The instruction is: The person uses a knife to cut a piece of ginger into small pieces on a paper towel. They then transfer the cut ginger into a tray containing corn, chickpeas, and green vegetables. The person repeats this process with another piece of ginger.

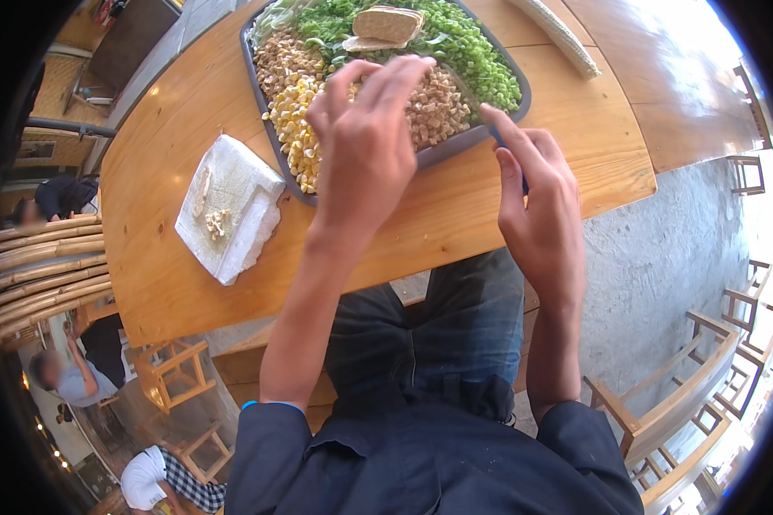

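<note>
A dark rectangular tray [467,138] lies before me on the wooden table. In it are yellow corn kernels [299,132], brown diced cubes that look like tempeh [437,106], paler cubes [283,64] and chopped green vegetables [489,71]. A small stack of tempeh slices [386,24] rests on the greens. My left hand [367,135] is over the tray, palm down with bent fingers; whatever is under them is hidden. With my right hand [541,174] I grip a blue-handled knife [497,134] at the tray's near right edge, its blade reaching over the brown cubes.
Left of the tray, a white foam block [232,206] bears small pale cubes and a strip. A corn cob [557,35] lies at the table's far right. Wooden benches [676,386] stand on the right, stools [174,373] on the left. Other people [77,380] sit at the left.
</note>
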